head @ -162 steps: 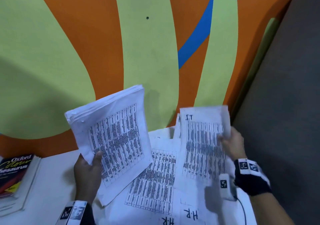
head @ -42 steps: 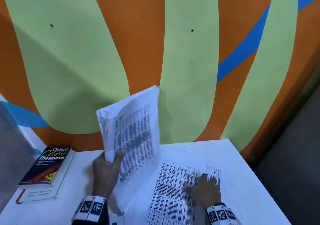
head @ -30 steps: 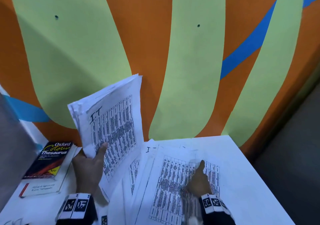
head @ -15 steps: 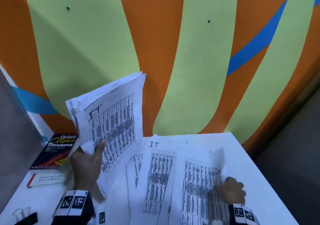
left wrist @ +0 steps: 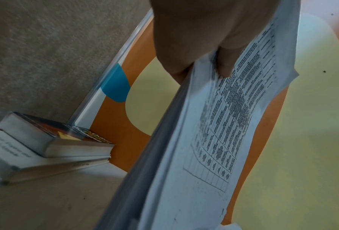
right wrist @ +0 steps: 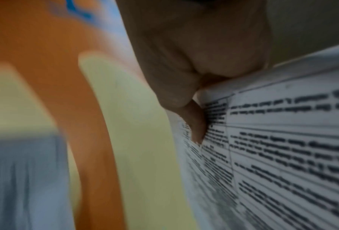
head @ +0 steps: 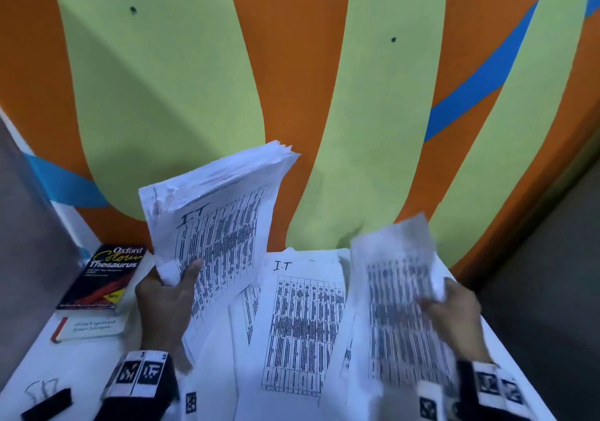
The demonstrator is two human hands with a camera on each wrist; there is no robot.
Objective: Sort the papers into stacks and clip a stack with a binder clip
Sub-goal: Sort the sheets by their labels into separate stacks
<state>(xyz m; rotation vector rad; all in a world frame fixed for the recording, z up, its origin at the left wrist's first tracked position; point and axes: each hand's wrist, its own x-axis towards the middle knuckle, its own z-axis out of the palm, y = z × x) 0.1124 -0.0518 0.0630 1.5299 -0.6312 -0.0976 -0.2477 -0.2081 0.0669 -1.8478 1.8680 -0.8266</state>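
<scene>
Papers [head: 305, 329] lie spread on a white table [head: 81, 365]. Left hand [head: 164, 307] grips a thick raised stack [head: 220, 226]; right hand [head: 454, 316] pinches one blurred sheet [head: 399, 307].

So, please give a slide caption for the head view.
Left hand holds the paper stack; right hand lifts one sheet above the table.

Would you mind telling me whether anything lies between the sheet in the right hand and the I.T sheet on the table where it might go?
Nothing visible does. The right hand pinches the lifted sheet just right of the flat I.T sheet, whose face is bare. The left hand grips the thick paper stack, raised off to the left.
</scene>
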